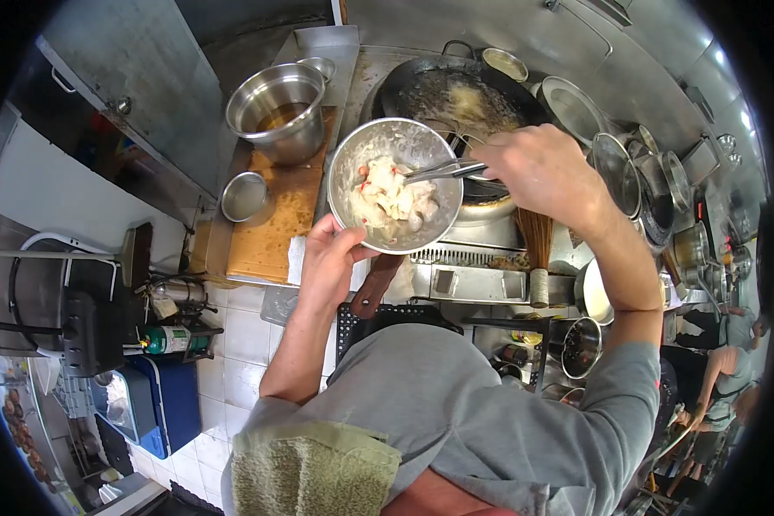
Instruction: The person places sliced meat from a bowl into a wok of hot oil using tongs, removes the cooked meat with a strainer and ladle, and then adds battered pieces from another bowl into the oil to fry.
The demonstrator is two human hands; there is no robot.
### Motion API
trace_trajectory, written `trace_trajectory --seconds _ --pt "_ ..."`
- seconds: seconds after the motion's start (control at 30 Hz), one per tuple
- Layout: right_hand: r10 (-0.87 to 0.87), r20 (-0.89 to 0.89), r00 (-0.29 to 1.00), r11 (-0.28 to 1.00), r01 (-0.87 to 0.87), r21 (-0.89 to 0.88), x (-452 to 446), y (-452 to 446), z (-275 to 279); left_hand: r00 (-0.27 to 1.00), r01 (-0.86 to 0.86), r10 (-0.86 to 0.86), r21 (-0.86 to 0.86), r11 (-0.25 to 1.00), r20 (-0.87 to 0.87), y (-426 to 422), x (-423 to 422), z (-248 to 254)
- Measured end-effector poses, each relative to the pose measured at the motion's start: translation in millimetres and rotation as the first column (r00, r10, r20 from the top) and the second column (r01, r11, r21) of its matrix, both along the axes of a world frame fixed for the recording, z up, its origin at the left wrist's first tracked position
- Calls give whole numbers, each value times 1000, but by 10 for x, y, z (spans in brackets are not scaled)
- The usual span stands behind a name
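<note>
My left hand is closed on the near rim of a metal mixing bowl, holding it up in front of the stove. Pale, wet, batter-coated pieces with small red bits lie inside the bowl. My right hand is closed around metal tongs, whose tips reach into the coated pieces. Just beyond the bowl sits a large dark wok of bubbling oil, with a pale golden patch of frying food in it. The tong handles are partly hidden by my fingers.
A deep steel pot and a small metal cup stand on the wooden board at left. Wire strainers line the right side. A bamboo brush hangs at the stove's front. Other people are at far right.
</note>
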State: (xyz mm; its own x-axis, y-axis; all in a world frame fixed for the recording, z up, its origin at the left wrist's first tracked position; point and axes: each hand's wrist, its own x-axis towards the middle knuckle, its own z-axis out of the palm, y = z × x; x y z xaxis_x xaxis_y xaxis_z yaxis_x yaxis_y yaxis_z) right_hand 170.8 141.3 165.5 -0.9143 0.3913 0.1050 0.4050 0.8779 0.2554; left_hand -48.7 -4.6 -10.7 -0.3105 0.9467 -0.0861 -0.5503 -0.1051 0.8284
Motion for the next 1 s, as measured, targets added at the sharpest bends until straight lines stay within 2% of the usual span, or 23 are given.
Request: trace_trajectory --seconds 0.07,0.1,0.2,0.3,0.4,0.53,0.6,0.67,0.73,0.8,0.87,0.97,1.0 --pt "-77 8 997 995 77 -67 18 32 119 1000 1 0 -15 1000 25 7 -3 40" --pt "-119 -20 993 993 119 -16 44 -2 223 999 -1 2 -24 1000 38 1 -8 59" --pt "-18 -155 988 995 33 93 226 128 424 997 10 -7 -35 999 81 15 -5 91" --pt "-63 -313 948 993 89 71 346 234 589 996 -18 22 -58 998 81 63 -5 -35" --pt "-190 -363 912 978 208 10 359 327 752 994 -32 37 -55 998 105 117 -9 -23" --pt "-147 -414 898 987 161 -1 323 768 693 991 -28 34 -52 998 129 104 -35 -21" --pt "-355 -339 871 933 351 -75 124 918 571 987 -38 45 -49 998 155 62 -58 -42" --pt "-412 -269 870 908 418 -36 -78 1115 326 981 -82 93 -70 994 171 -4 -61 -27" --pt "-454 -152 878 891 442 -104 -308 1358 31 974 -126 140 -87 988 180 -95 -63 -16" --pt "-546 29 838 831 545 -113 -533 1689 -363 962 -182 201 -116 976 187 -190 -78 -41" --pt "-574 76 815 801 579 -151 -662 1866 -696 960 -201 222 -133 970 169 -294 -147 -74" --pt "-671 -105 734 736 643 -214 -642 2099 -900 956 -221 239 -117 968 170 -408 -226 -109" --pt "-657 -132 742 750 626 -214 -588 2200 -844 952 -238 256 -123 964 169 -450 -245 -126"
